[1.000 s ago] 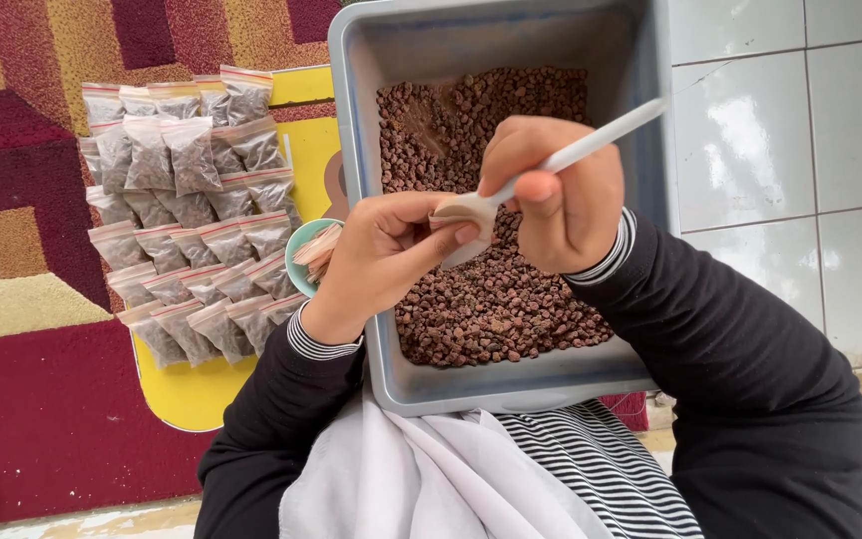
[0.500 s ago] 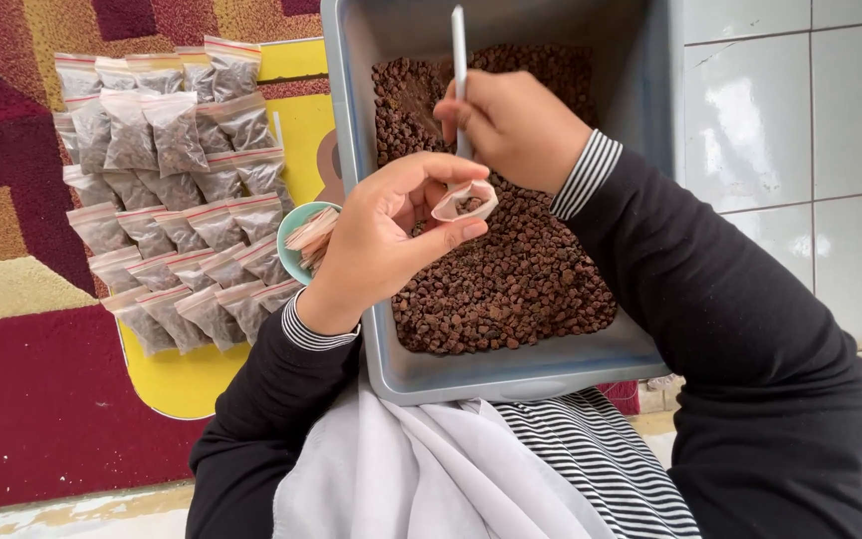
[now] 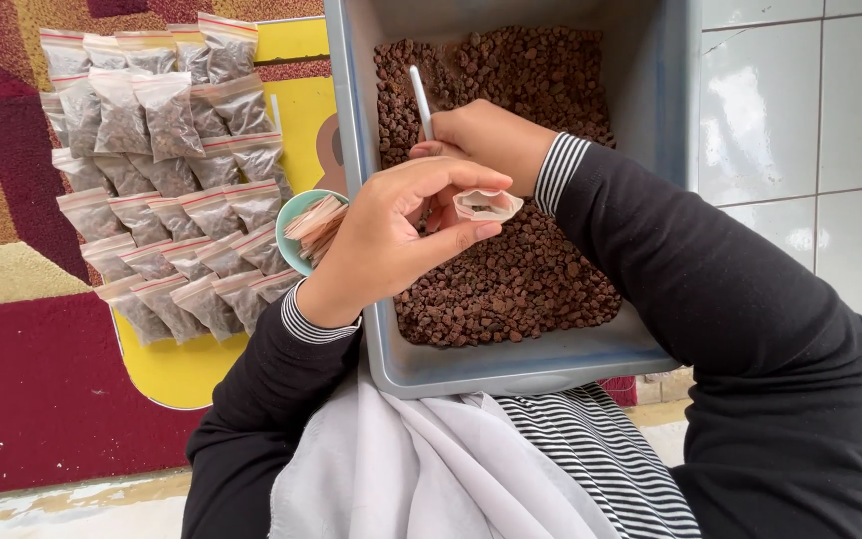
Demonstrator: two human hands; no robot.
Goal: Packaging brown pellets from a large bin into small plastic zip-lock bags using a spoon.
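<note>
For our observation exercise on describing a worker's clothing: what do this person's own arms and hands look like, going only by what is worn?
Both arms wear long black sleeves, each ending in a cuff striped black and white. The left hand and right hand are bare: no gloves, and no rings or watch show. A white cloth and a black-and-white striped garment lie between the arms.

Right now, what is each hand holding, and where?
Left hand pinches a small plastic bag open at its mouth; right hand grips a white spoon by its handle.
</note>
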